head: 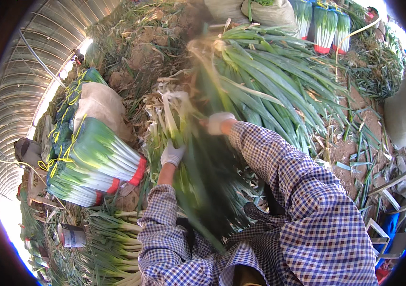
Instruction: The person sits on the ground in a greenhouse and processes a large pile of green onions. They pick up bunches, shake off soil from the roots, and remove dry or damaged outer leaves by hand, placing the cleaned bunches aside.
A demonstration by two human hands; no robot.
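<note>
Below the roots of a loose bunch of long green onions (158, 125), my left hand (172, 155) in a white knit glove is closed around a green onion stalk (169, 114). The pale ends of the bunch point away from me, and its leaves trail back towards my lap. My right hand (219, 123), also gloved, is at the right side of the bunch beside blurred leaves; its fingers are too blurred to show a grip. A large heap of untrimmed green onions (267, 78) lies just beyond and right of it.
Left are bagged onion bundles (108, 150) with red bands and yellow ties, under a beige cloth (99, 103). Loose onions (117, 243) and a bucket (72, 236) lie lower left. More bundles (324, 28) and sacks (272, 14) stand at the back. A person (376, 23) is far right.
</note>
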